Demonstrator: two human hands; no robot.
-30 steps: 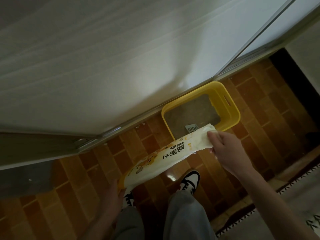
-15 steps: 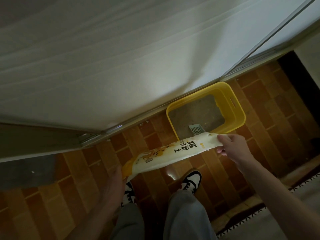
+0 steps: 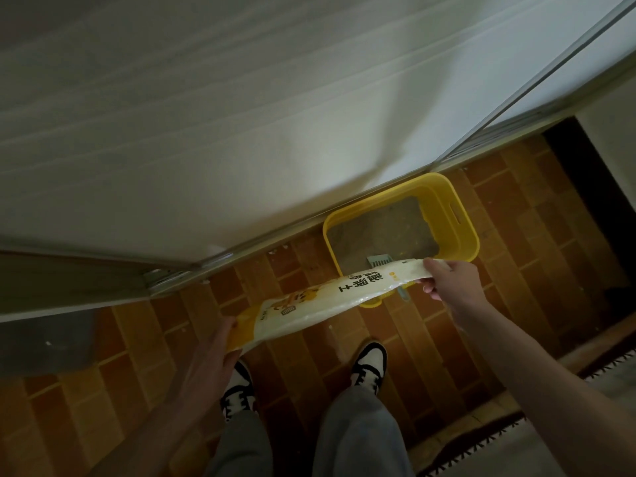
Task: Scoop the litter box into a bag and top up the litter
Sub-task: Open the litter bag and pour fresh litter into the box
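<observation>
Litter bag [image 3: 330, 297] held level over the floor [image 3: 516, 235], stretched between both hands, its far end reaching over the near rim of the yellow box [image 3: 461, 235] at about 1 o'clock from the shoes [image 3: 368, 366]. Left hand [image 3: 210, 359] cupped under and around the bottom end at 10 o'clock, palm against the plastic; right hand [image 3: 451, 284] pinching the top end, fingers curled over the flattened edge.

Looks soft and slack: glossy film, sagging a little in the middle and lying rather flat, so probably part empty yet still weighty where grains gather. Likely slippery to bare skin. Best taken as now, one hand under the base for the load, the other at the mouth for steering; a grip on the thin top alone risks tearing or a sudden rush of grains. Tilting the base up slowly should control the pour.

Hard to make out: whether the mouth is cut open or sealed, since the right fingers cover it. Scoop [image 3: 378, 261] in the box mostly hidden behind the bag, only its slotted grey end and a bit of handle showing. Litter surface dim, clumps not discernible. No waste bag in view. Dark strip at 2 o'clock unreadable.
</observation>
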